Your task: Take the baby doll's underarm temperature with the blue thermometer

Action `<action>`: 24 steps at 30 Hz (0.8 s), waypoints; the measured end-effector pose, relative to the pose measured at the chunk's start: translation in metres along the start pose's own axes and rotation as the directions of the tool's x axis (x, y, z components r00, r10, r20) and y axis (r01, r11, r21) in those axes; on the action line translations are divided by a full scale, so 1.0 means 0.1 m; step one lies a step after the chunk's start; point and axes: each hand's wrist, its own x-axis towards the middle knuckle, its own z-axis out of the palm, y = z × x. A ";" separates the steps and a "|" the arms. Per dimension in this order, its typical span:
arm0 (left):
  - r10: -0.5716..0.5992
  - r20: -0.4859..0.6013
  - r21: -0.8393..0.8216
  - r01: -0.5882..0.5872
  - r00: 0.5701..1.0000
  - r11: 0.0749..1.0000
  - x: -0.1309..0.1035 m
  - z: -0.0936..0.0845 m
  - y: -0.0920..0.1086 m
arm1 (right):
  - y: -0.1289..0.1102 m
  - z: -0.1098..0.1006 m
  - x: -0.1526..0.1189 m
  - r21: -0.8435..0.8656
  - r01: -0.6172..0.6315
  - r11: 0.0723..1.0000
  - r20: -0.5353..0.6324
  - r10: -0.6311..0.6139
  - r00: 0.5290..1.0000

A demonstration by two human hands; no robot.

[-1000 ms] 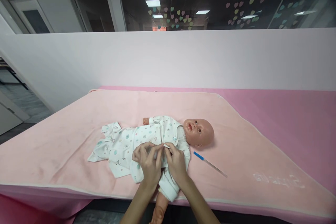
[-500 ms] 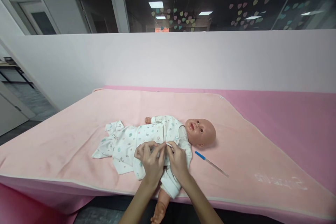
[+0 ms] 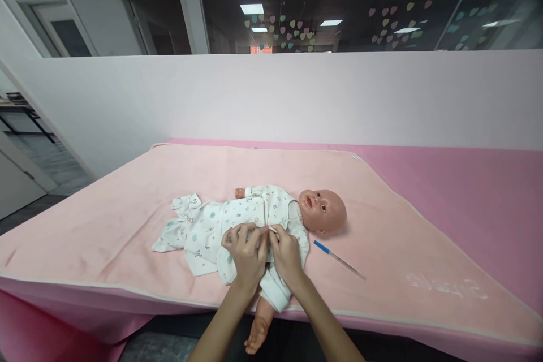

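A baby doll [image 3: 324,212] lies on its back, head to the right, in white printed baby clothes [image 3: 207,232]. My left hand [image 3: 248,251] is closed at the doll's chest, thumb and index finger pinching the garment's front. Right beside it, my right hand [image 3: 285,254] pinches a small white piece of the same garment. The fingertips of both hands nearly meet; what exactly sits between them is too small to tell. One doll arm [image 3: 259,325] sticks out of its sleeve below my wrists, over the bed's near edge.
A thin stick with a blue end [image 3: 339,259] lies right of the doll. Beneath is a peach blanket [image 3: 127,192] over a pink cover [image 3: 466,198]. Behind rises a white wall [image 3: 271,99] with dark glass above. The near edge of the surface runs under my forearms.
Both hands stay pinched at the doll's chest with only small finger shifts. The whole view has moved slightly. Doll and blue-ended stick otherwise lie as before.
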 end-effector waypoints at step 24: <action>-0.163 0.125 0.079 0.154 0.979 0.985 -0.05 -0.19 -0.17 | -0.04 -0.01 -0.02 0.014 0.002 1.000 -0.076 -0.001 0.997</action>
